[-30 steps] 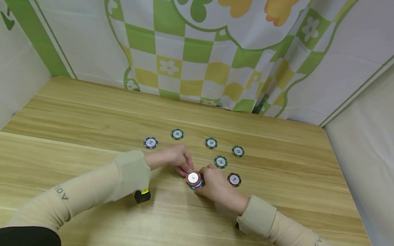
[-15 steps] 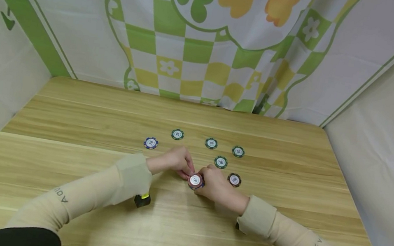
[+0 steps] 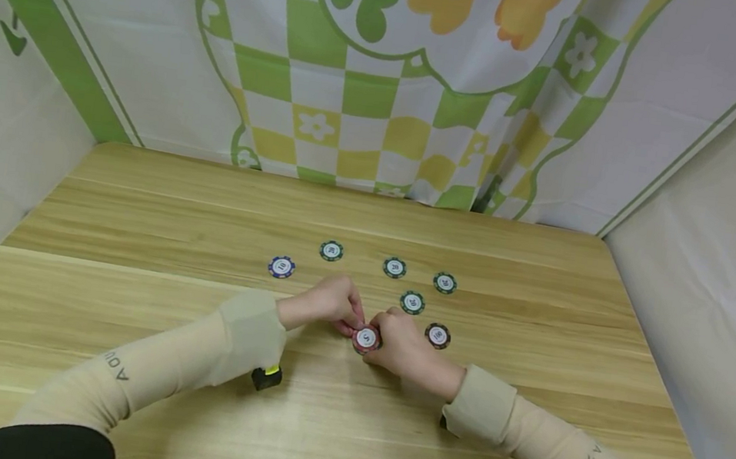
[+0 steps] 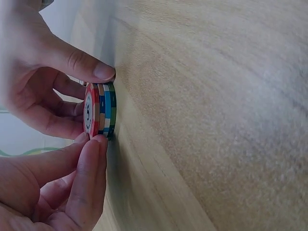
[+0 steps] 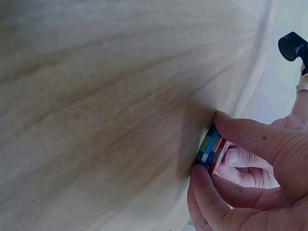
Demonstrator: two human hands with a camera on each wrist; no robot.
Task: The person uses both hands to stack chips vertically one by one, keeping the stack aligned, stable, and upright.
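A short stack of poker chips (image 4: 108,108) lies on the table, with green, blue and tan edges showing in the left wrist view. On top is a red chip (image 3: 366,339) marked 5, flush or nearly flush with those beneath. My right hand (image 3: 405,345) grips the stack from the right, thumb on one side and fingers on the other. From the left, my left hand (image 3: 333,302) pinches the red chip's edge between thumb and fingertips. The right wrist view shows the stack's edge between my right thumb and fingers (image 5: 204,190).
Farther back lie several single chips: a blue 10 chip (image 3: 281,267), green 20 chips such as one chip (image 3: 394,267) at the middle, and a dark 100 chip (image 3: 438,336) right of my right hand. A patterned curtain (image 3: 371,98) hangs behind the wooden table (image 3: 153,217).
My left hand has moved slightly right and toward me, bringing the red chip from off-centre to squarely over the stack. The right hand has stayed in place.
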